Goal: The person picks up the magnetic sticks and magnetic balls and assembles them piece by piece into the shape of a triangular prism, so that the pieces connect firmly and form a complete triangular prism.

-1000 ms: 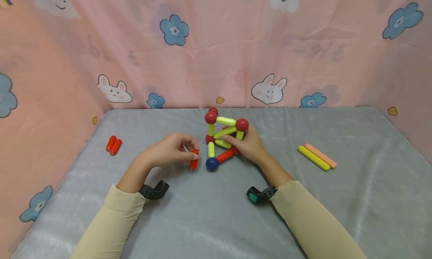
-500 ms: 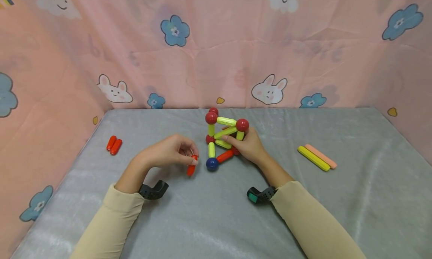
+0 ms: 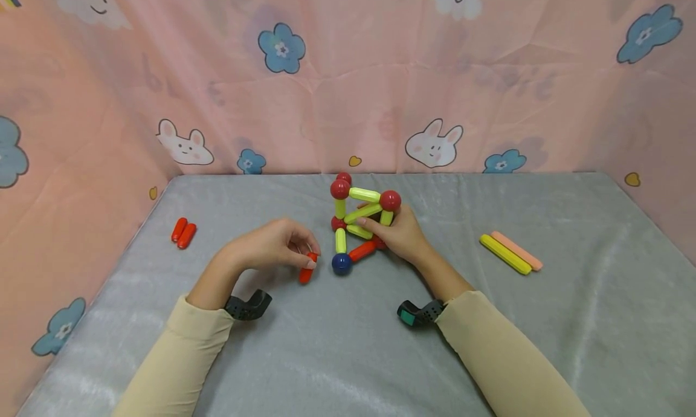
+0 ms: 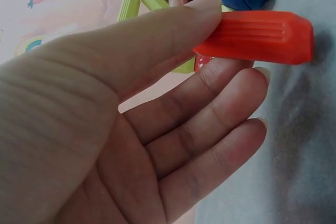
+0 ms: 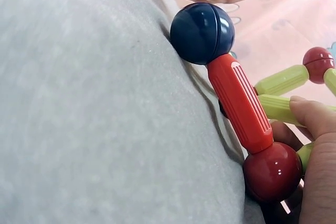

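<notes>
Between thumb and fingers, my left hand [image 3: 274,245] pinches a short red magnetic rod [image 4: 262,36], held tilted just left of a ball-and-rod structure. That structure [image 3: 363,196] joins red balls and yellow-green rods. At its front low corner sits a blue ball [image 5: 202,33], linked by a red rod [image 5: 240,103] to a red ball [image 5: 273,171]. On the structure's right side my right hand [image 3: 402,232] grips it, with the thumb on a yellow-green rod [image 3: 363,214]. The fingers behind the rods are partly hidden. A small gap separates the pinched rod from the blue ball.
Two short red rods [image 3: 183,233] lie side by side at the table's left. On the right lie a long yellow rod [image 3: 505,254] and a peach rod [image 3: 516,250], touching. A grey cloth [image 3: 348,356] covers the table; a pink printed curtain [image 3: 348,103] stands behind.
My left hand has brought the red rod slightly down and left, away from the structure, and its lower end now tilts left. The right hand and structure have stayed put.
</notes>
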